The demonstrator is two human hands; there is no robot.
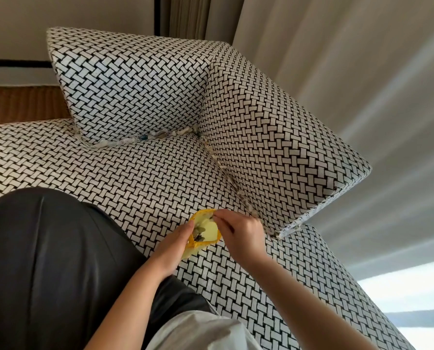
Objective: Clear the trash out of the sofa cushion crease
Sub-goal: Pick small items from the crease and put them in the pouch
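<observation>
A small yellow bag [208, 229] with an orange rim lies open on the woven black-and-white sofa seat [140, 173]. My left hand [178, 242] grips the bag's near edge. My right hand [238, 229] is over the bag's mouth, its fingertips pinched on a small bit of trash. Dark scraps lie inside the bag. Pale scraps and seed-like bits fill the crease [232, 184] under the right cushion [274, 137]. Crumpled plastic and paper bits line the crease [140, 140] under the back cushion [132, 82].
My leg in dark trousers [46, 261] rests on the seat at the left. A pale curtain [362, 72] hangs behind the right cushion. A wooden surface [21, 102] shows at the far left.
</observation>
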